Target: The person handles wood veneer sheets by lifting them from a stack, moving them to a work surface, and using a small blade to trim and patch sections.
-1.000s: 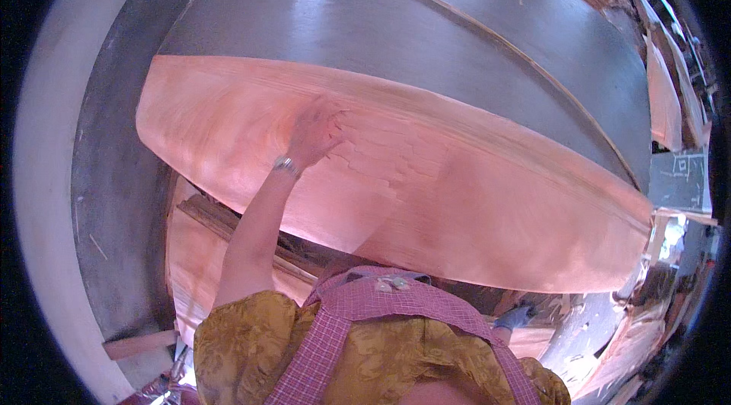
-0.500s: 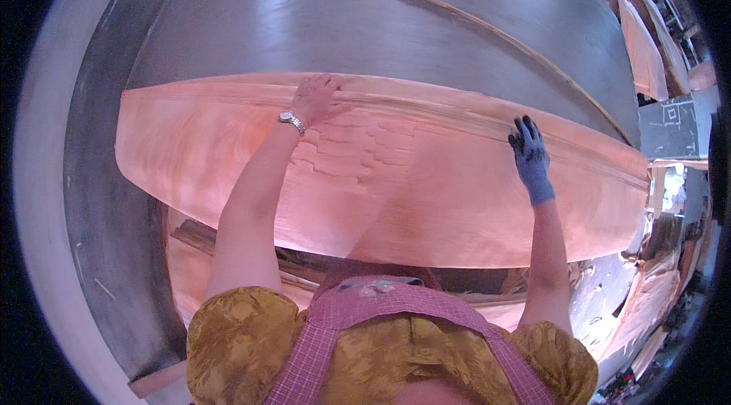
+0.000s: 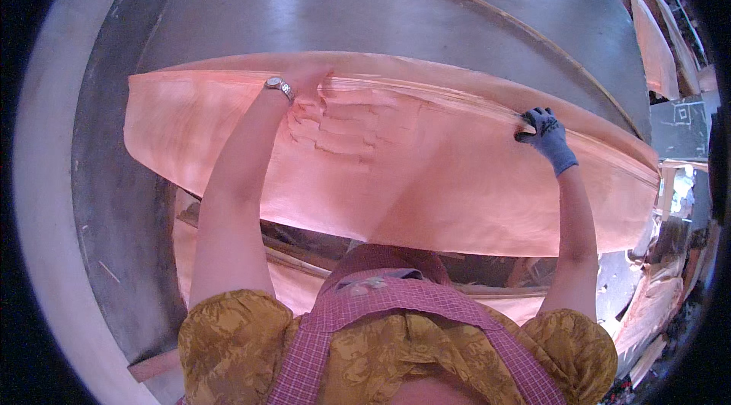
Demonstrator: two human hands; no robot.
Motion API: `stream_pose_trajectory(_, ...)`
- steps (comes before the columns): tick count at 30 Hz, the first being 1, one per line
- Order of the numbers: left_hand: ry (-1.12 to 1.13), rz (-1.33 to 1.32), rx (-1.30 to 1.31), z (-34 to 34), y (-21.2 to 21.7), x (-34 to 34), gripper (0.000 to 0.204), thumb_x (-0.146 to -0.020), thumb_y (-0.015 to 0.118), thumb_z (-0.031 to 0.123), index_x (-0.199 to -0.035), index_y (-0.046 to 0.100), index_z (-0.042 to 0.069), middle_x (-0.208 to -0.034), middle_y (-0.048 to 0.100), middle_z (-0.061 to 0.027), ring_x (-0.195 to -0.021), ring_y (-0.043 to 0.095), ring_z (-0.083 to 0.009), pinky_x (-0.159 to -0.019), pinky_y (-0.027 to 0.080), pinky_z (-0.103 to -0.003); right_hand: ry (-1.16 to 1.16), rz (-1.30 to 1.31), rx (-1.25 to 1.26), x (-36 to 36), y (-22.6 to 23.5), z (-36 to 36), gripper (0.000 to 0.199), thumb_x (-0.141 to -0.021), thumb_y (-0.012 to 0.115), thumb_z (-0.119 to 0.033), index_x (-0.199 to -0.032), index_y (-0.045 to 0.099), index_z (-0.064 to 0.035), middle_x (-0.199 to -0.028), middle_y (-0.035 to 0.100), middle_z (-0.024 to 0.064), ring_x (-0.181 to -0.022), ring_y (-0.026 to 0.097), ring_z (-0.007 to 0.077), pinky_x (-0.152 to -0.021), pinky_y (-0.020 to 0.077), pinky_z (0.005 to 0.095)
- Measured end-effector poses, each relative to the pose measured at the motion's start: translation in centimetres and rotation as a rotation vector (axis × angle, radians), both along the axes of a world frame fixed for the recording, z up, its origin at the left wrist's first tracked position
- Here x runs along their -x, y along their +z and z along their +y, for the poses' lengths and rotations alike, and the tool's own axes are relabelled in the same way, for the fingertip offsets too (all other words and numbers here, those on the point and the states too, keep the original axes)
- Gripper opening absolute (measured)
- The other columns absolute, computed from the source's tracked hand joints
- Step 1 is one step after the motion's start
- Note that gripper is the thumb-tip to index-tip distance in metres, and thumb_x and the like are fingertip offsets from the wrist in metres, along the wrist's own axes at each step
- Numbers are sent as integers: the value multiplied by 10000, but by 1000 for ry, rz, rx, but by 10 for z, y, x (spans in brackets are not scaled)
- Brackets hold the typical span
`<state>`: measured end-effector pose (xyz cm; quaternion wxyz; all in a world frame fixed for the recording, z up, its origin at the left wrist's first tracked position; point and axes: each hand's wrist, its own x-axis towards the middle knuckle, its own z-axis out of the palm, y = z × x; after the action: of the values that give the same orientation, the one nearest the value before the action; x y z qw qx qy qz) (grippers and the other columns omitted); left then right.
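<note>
Across the dark grey table lies a broad stack of thin pinkish-orange wood veneer sheets (image 3: 457,192), with layered edges along its far side and ragged, torn steps left of its middle. My left hand (image 3: 306,81), bare and with a metal wristwatch (image 3: 277,87) at the wrist, is at the far edge of the sheets left of the middle; motion smears its fingers. My right hand (image 3: 550,137), in a blue glove with dark fingertips, has its fingers curled round the layered veneer edge toward the right. That edge stands slightly raised between the hands.
A long thin wooden strip (image 3: 472,3) lies curved across the grey table top (image 3: 358,17) beyond the sheets. More veneer pieces (image 3: 293,275) show below the near edge, in front of my body. At the right are hanging sheets (image 3: 653,47) and a dark chalk-marked panel (image 3: 681,127).
My right hand has gone from touching the surface to curling round the veneer edge. My left hand has shifted slightly left and away from me. The far edge has lifted a little.
</note>
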<state>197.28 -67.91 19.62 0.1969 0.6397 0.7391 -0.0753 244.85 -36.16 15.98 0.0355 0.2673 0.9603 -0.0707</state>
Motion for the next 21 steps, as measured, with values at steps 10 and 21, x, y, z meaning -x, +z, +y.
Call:
stream_pose_trajectory(10, -64, -83, -226, -48, 10, 8, 728, -608, 891, 223, -1248, 570, 92, -991, 692, -130, -993, 640, -295, -840, 516, -422, -60, 99, 7, -44, 24, -35, 357, -781, 731, -408, -945, 633, -105, -866, 678, 113, -847, 651, 348, -703, 506, 443)
stream_pose_trajectory(21, -16, 286, -91, -162, 24, -6, 182, -728, 725, 238, -868, 696, 125, -927, 688, -112, -916, 637, -342, -771, 506, -458, -25, 145, -106, -119, 72, -157, 288, -753, 762, -321, -902, 647, -102, -846, 676, 109, -791, 655, 328, -683, 510, 430)
